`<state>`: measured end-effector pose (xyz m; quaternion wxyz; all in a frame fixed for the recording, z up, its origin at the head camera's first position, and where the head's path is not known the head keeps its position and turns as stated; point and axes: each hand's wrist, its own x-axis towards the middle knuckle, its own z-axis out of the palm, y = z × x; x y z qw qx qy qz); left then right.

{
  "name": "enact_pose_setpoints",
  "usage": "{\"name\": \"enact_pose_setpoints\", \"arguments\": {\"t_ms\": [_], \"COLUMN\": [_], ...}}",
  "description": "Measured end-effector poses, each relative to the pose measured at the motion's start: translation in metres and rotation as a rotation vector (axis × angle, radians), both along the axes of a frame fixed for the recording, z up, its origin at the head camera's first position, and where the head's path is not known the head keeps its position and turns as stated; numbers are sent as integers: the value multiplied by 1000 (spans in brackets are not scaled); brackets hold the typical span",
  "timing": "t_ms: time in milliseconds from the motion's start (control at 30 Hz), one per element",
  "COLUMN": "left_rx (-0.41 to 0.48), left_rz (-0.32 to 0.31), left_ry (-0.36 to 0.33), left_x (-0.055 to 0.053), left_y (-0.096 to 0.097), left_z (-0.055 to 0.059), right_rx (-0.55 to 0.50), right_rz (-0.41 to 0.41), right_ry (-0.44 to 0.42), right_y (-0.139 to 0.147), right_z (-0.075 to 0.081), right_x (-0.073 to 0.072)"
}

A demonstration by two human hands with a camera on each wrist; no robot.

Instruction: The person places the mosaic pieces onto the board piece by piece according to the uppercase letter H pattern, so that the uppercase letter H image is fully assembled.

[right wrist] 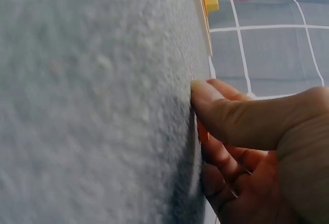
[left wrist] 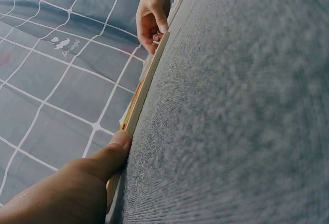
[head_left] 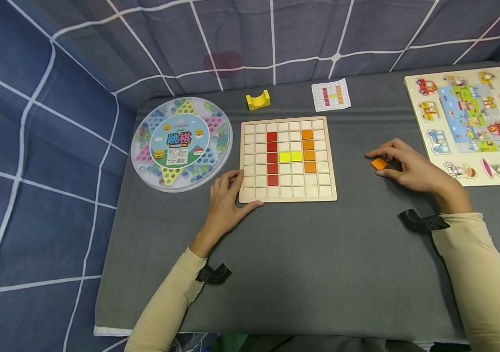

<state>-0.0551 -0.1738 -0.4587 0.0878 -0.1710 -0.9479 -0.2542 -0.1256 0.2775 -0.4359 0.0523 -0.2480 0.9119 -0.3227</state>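
Note:
A square wooden grid board (head_left: pixel 288 200) lies flat in front of me. It bears a column of red tiles (head_left: pixel 272 158), two yellow tiles (head_left: pixel 291 156) and a column of orange tiles (head_left: pixel 308 144). My left hand (head_left: pixel 227 204) rests at the board's near left corner, thumb along the front edge and fingers against the left side; the left wrist view shows that thumb (left wrist: pixel 115 149) touching the edge. To the right of the board, my right hand (head_left: pixel 412 168) pinches a loose orange tile (head_left: pixel 379 164) between thumb and fingers, low over the cloth. In the right wrist view the fingers mostly hide this tile (right wrist: pixel 202 131).
Behind the board lie a pattern card (head_left: pixel 331 95) with a matching coloured design and a yellow arched block (head_left: pixel 258 100). A round Chinese checkers set (head_left: pixel 181 186) sits left of the board. A wooden picture puzzle (head_left: pixel 474 178) lies at the far right, beyond the right hand.

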Motion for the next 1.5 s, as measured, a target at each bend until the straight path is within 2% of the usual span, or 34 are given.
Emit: {"name": "enact_pose_setpoints", "arguments": {"t_ms": [167, 467, 633, 867, 1500], "left_rx": [3, 9, -2, -3, -8], "left_rz": [-1, 4, 6, 12, 13], "left_ry": [-11, -12, -19, -37, -35], "left_x": [0, -1, 0, -1, -1], "left_y": [0, 0, 0, 0, 0], "left_z": [0, 0, 1, 0, 0], "right_rx": [-13, -2, -11, -47, -20], "right_rz": [-2, -23, -5, 2, -10], "right_ry": [3, 100, 73, 40, 65], "right_y": [2, -11, -18, -14, -16], "right_z": [-2, -4, -4, -4, -6], "right_x": [-1, -6, -7, -7, -8]}}
